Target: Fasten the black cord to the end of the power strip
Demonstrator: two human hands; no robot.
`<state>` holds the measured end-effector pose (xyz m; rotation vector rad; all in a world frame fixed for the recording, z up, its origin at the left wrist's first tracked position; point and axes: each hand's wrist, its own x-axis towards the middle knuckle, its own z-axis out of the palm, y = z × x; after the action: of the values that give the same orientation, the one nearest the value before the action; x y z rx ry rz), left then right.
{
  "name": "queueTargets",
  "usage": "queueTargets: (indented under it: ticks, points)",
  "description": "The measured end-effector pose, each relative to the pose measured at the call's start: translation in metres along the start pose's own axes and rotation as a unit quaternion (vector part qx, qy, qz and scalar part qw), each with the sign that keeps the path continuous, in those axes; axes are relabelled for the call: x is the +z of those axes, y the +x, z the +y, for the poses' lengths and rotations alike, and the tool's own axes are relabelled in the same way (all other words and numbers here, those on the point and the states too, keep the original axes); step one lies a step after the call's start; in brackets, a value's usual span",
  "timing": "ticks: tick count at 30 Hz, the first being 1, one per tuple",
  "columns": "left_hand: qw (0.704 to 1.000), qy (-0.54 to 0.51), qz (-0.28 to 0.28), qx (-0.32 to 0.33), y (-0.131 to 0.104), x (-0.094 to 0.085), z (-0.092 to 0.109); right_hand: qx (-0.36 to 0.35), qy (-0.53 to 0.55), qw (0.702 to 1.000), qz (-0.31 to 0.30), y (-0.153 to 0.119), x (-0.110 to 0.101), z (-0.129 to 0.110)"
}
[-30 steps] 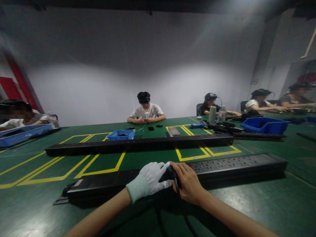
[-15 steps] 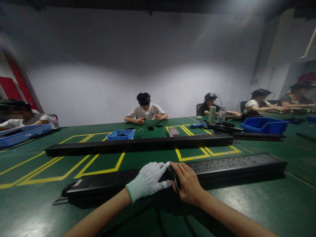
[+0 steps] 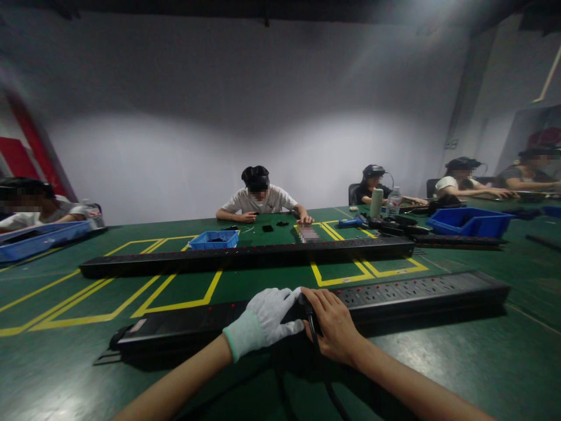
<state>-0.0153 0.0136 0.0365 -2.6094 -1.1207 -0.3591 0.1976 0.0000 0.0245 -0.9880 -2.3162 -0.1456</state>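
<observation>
A long black power strip [image 3: 403, 292] with sockets and small red switches lies across the table before me. My left hand [image 3: 269, 316], in a white glove with a mint cuff, braces it near the middle, fingers over the top and thumb along the near side. Bare, my right hand [image 3: 331, 321] is closed around a black plug [image 3: 303, 299] at the strip's top face. The plug's black cable [image 3: 322, 368] hangs down toward me. Fingers hide the plug's prongs, so how far it sits in a socket cannot be told.
Beyond lies a second long power strip [image 3: 254, 257]. Further objects are a small blue tray [image 3: 214, 240], a larger blue bin [image 3: 473, 222], a green bottle [image 3: 376, 203] and yellow tape [image 3: 175, 307] on the green table [image 3: 482, 374]. Several co-workers sit around.
Both my hands, the plug and the near strip stay put. The person opposite has lowered their head and reached one hand out to the blurred item on the table.
</observation>
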Motion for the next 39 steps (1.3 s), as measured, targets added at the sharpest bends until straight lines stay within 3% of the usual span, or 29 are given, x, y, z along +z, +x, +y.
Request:
queueTargets:
  ticks: [13, 39]
  points:
    - [1.0, 0.002, -0.017, 0.0, 0.0016, -0.0044, 0.0015, -0.001, 0.002, 1.0, 0.0, 0.0002, -0.0002, 0.0003]
    - [1.0, 0.005, 0.007, 0.0, -0.0004, -0.0007, 0.0002, -0.004, 0.0, 1.0, 0.007, -0.0001, 0.0008, 0.0006]
